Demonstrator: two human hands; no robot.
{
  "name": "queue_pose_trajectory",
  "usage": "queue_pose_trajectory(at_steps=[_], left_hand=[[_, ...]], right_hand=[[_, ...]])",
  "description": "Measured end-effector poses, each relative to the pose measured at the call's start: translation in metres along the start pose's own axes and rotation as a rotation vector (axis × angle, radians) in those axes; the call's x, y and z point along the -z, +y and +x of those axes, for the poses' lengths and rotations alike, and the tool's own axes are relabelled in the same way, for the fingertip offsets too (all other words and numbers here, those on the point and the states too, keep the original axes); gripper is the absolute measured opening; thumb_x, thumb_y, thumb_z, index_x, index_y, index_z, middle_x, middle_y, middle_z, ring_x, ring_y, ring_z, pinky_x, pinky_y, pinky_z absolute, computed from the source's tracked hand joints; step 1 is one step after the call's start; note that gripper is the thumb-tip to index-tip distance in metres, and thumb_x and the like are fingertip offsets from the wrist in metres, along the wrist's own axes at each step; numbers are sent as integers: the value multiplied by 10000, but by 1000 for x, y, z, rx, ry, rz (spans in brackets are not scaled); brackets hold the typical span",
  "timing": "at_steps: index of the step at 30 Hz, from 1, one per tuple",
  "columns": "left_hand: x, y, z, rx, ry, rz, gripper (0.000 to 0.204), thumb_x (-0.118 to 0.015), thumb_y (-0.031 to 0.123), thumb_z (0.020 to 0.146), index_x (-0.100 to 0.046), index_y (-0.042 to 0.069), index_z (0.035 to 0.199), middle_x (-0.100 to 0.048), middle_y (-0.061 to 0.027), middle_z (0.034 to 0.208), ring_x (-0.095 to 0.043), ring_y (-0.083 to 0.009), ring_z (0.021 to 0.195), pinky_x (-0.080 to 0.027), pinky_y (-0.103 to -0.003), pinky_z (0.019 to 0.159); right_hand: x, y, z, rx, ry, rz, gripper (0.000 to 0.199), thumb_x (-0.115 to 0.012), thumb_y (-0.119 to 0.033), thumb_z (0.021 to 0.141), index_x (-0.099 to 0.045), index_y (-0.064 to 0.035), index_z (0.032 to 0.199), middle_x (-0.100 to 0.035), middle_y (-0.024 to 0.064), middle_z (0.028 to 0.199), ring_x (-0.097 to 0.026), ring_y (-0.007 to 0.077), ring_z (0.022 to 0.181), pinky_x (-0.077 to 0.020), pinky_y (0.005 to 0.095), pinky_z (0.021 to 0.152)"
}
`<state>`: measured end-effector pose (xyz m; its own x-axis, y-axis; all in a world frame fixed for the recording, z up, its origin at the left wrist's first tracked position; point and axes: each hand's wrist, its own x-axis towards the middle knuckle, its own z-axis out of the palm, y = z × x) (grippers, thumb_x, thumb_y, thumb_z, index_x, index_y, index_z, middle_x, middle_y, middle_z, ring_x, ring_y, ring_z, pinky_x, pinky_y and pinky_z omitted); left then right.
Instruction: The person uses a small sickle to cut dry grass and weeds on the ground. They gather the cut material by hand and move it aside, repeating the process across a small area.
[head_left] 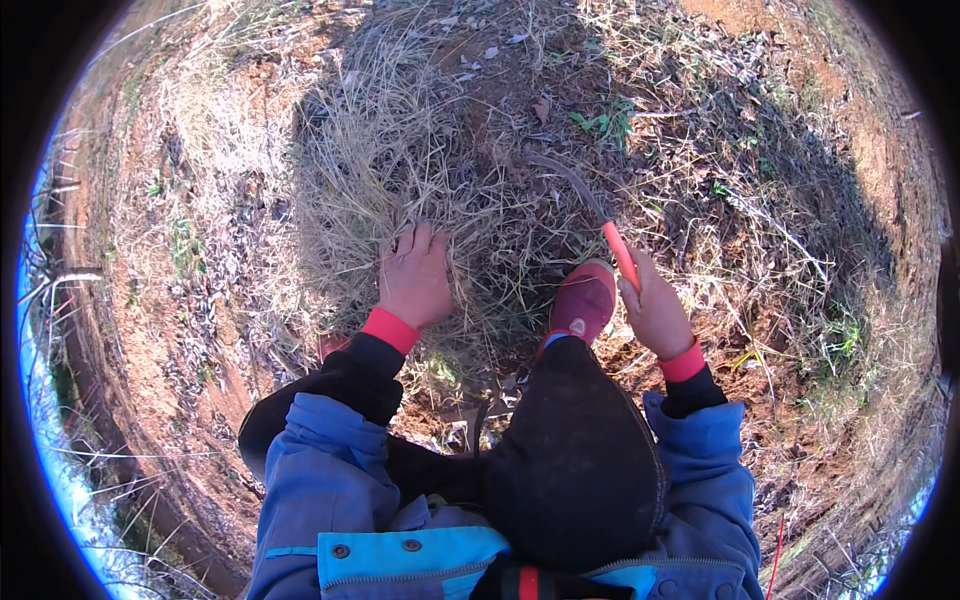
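Note:
My right hand (656, 309) is closed round the orange-red handle (621, 256) of a sickle. Its thin curved blade (575, 181) arcs away to the upper left, low over the cut-looking straw, and the tip blends into the ground litter. To the left, my left hand (417, 279) presses back-up into a thick heap of dry grass (385, 170). Its fingers bend down into the stalks and close on them, though the fingertips are hidden. Between the two hands, the shoe on my right foot (583, 300), dark red, stands beside the grass.
My bent knee in black trousers (575, 460) rises between my forearms. Small green weeds (606, 124) grow ahead on the right. Reddish bare soil (745, 385) and dead leaves lie to the right. Thin bare twigs (70, 277) stick in at the left rim.

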<state>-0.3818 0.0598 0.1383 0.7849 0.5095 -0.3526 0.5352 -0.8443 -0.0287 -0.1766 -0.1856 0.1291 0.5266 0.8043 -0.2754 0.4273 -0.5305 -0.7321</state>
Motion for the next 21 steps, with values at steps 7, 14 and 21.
queue_pose_trajectory(at_steps=[7,14,21], left_hand=[[11,23,83,-167,83,50,199,-609,205,791,-678,53,901,-590,-99,1039,-508,-255,1163,-358,-500,1008],[-26,2,90,245,-37,-358,469,-681,302,787,-580,40,1163,-555,-158,1151,-602,-361,989,-516,-446,811],[-35,-25,85,111,-128,-265,349,-651,304,822,-608,67,1074,-567,-135,1035,-610,-331,931,-508,-430,800]], right_hand=[[-54,33,5,-152,-4,80,292,-543,-194,895,-454,-61,1140,-602,261,859,-601,453,785,-455,516,654],[-60,3,83,-179,-92,136,192,-529,-205,938,-468,-37,1007,-562,122,709,-622,273,675,-471,391,611],[-89,12,77,-251,-210,121,313,-538,-251,921,-451,18,1056,-621,250,840,-613,436,805,-481,484,698]])
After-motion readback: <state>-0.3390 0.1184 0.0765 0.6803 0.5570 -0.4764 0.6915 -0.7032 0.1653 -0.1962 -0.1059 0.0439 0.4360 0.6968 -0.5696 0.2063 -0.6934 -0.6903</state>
